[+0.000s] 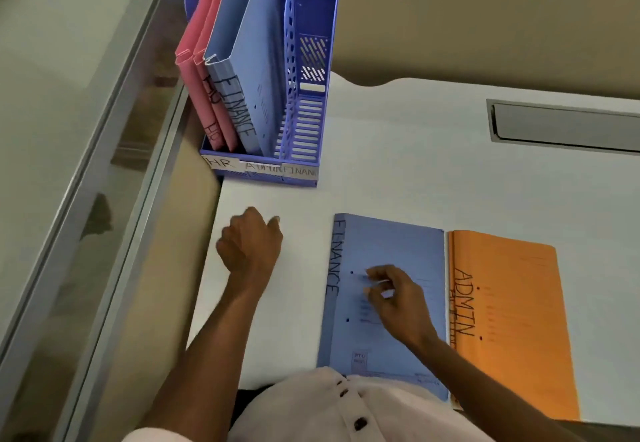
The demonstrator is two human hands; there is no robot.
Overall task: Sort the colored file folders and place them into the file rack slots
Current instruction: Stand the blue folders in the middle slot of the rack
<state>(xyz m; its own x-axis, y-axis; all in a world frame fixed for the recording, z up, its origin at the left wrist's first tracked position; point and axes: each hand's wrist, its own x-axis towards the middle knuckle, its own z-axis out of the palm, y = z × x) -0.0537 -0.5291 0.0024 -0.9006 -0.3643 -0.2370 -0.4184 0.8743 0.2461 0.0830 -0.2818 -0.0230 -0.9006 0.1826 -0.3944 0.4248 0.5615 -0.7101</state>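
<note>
White desk (398, 171) beside a glass partition (86, 164), tan wall behind. Blue folder (398, 240) marked FINANCE: flat near the desk's front edge, spine to the left. Right hand (398, 298): over the folder's cover, fingers loosely spread and curled, gripping nothing; contact with the cover cannot be told. Left hand (249, 244): well left of the folder above bare desk, fingers curled in, empty. Orange folders (512, 320) marked ADMIN: stacked flat just right of the blue one. Rack (311, 43), blue, at the desk's back left corner, front labels HR, ADMIN, FINANCE: two pink folders (201, 71) in the leftmost slot, one blue FINANCE folder (249, 71) leaning beside them, rightmost slot holding nothing. Cable hatch (564, 126): back right of desk.
</note>
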